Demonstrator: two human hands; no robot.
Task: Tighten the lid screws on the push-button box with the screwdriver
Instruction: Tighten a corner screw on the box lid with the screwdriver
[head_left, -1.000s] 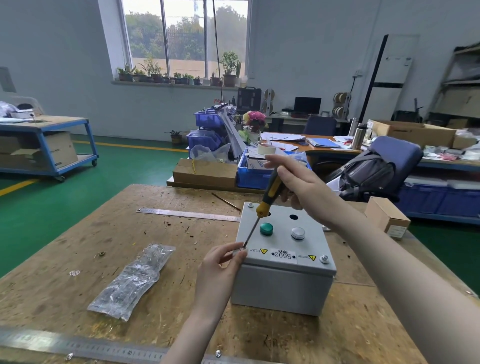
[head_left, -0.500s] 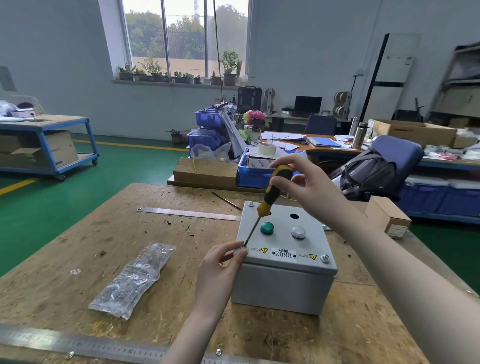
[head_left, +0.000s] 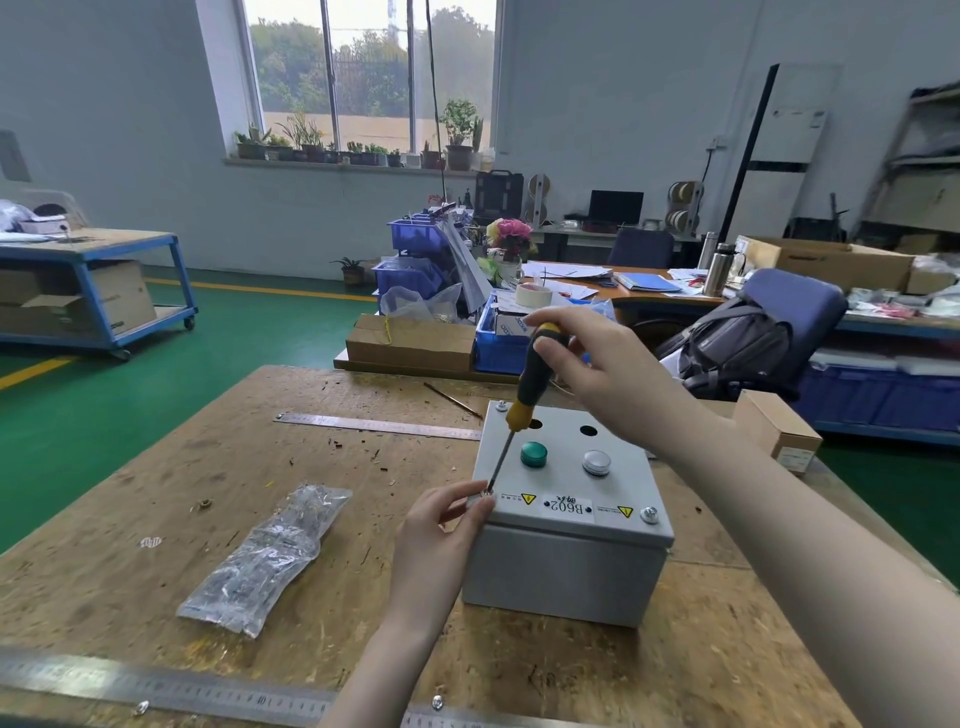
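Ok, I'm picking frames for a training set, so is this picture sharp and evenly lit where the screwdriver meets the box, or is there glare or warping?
Head view: the screwdriver tip and box are sharp under soft, even light; the window is washed out; wide-angle bending curves the ruler at the bottom edge.

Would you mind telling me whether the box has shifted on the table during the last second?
No. The box keeps its place beside the steel ruler on the table; only the right hand changes its grip.

white label on box lid reads "b602", upside down
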